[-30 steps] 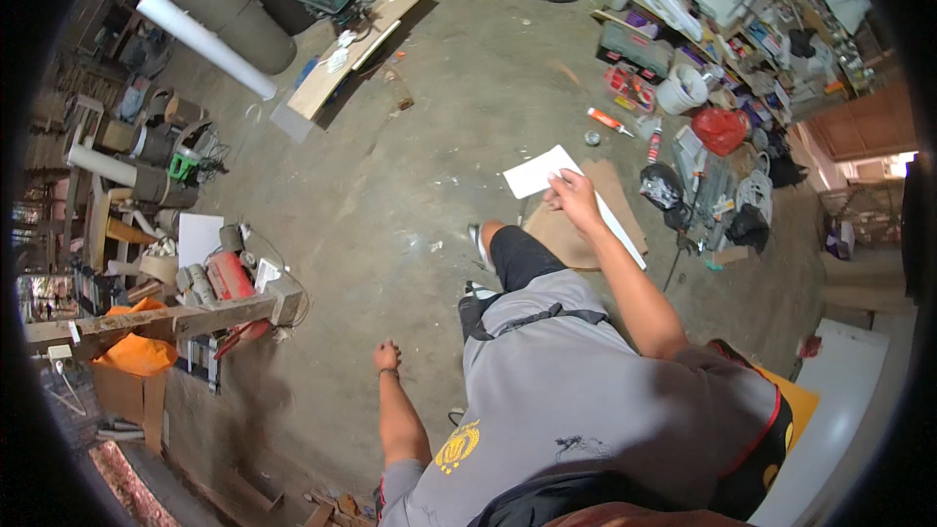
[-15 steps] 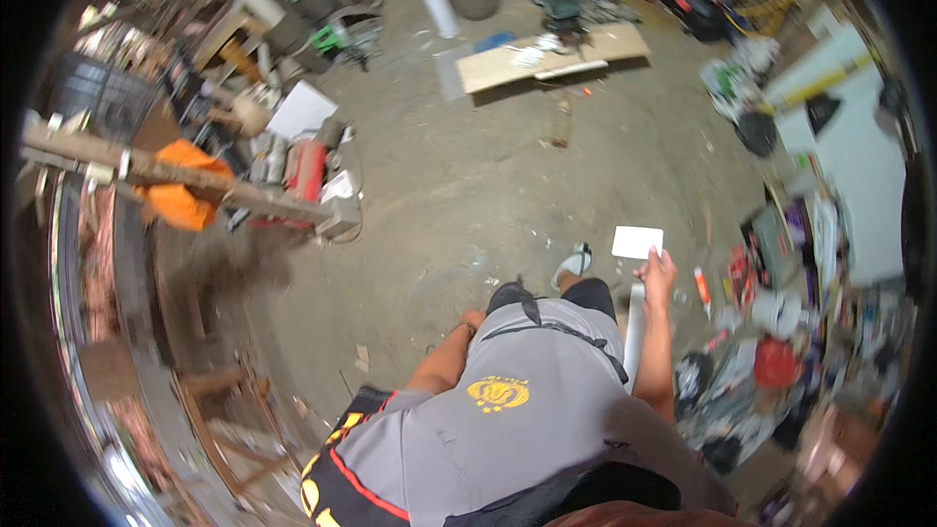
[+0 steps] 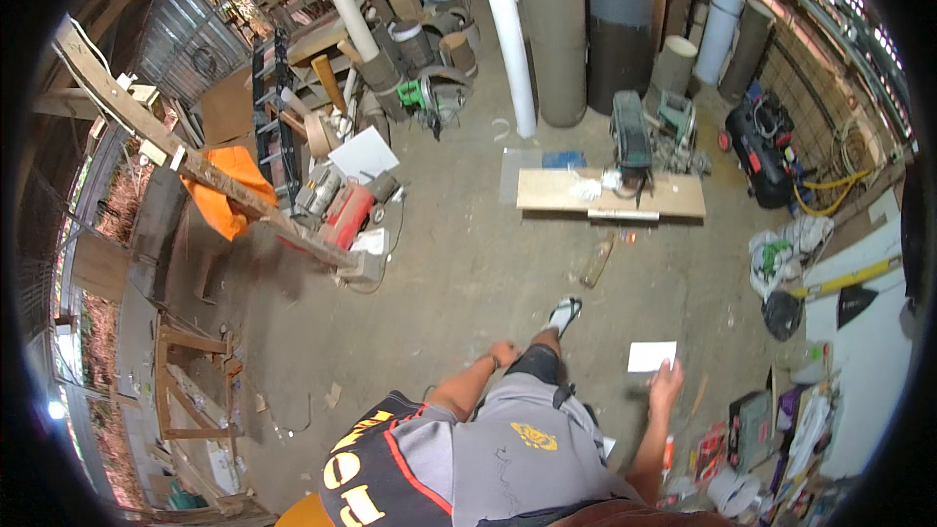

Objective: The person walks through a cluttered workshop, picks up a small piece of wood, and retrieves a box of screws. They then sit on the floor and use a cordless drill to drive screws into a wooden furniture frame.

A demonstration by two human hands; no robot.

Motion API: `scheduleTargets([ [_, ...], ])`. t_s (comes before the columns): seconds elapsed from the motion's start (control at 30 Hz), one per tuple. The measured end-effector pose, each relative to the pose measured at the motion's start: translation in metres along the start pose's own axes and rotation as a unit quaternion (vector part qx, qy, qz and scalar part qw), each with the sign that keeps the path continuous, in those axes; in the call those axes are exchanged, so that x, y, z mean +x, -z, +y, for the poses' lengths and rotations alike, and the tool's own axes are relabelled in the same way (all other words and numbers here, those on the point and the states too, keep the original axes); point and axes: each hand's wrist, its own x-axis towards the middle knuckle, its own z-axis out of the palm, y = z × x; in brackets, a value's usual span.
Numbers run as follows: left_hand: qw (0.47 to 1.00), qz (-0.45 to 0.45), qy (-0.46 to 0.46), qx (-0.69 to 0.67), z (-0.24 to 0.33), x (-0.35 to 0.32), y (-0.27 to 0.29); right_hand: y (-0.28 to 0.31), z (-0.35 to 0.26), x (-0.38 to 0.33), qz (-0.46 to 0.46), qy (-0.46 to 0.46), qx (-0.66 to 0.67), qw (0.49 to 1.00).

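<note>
A grey concrete floor (image 3: pixel 429 263), scuffed and specked with debris, spreads through a crowded workshop; a pale wooden board (image 3: pixel 547 193) lies low across its upper part, bearing dark green power tools (image 3: pixel 631 137); behind it rise a slim white tube (image 3: pixel 506 39) and a broad grey-brown cylinder (image 3: pixel 554 34); a black compressor (image 3: pixel 763 151) sits farther right, under the slatted wall.

The right hand (image 3: pixel 666 383) grips a flat white piece (image 3: pixel 651 356) by its lower right corner, holding it out ahead and to the right of the body; the left hand (image 3: pixel 505 354) hangs near the left knee, and I cannot tell whether its fingers are curled or spread.

On the left, a wooden beam (image 3: pixel 185 164) draped with orange cloth (image 3: pixel 226 193) juts inward, its end near a red machine (image 3: pixel 348 218); a wooden frame (image 3: pixel 195 340) edges the lower left; on the right, a toolbox (image 3: pixel 750 429) and a white bucket (image 3: pixel 732 491) crowd the margin close to the right forearm; the widest stretch of concrete runs from the left hand toward the red machine; ahead, a strip of wood (image 3: pixel 599 262) lies between the sandalled foot (image 3: pixel 564 314) and the board.
</note>
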Motion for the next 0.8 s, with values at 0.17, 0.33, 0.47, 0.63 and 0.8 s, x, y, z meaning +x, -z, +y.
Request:
scheduleTargets([
  [0.17, 0.99, -0.124, 0.051, 0.047, 0.026, 0.067, 0.02, -0.027, 0.003, 0.05, 0.018, 0.043, 0.002, 0.999],
  [0.33, 0.995, -0.086, 0.044, 0.021, 0.082, 0.147, 0.081, -0.044, -0.005, 0.114, 0.014, 0.069, 0.014, 0.997],
  [0.47, 1.0, -0.018, -0.014, -0.018, 0.129, 0.21, 0.129, -0.067, -0.087, 0.152, 0.07, 0.193, -0.117, 0.972],
  [0.63, 0.996, -0.007, -0.006, -0.086, 0.172, 0.302, 0.183, -0.047, -0.082, 0.22, 0.162, 0.056, 0.037, 0.985],
  [0.8, 0.991, -0.048, 0.007, -0.122, 0.205, 0.322, 0.188, -0.023, -0.076, 0.19, 0.208, -0.032, 0.041, 0.977],
])
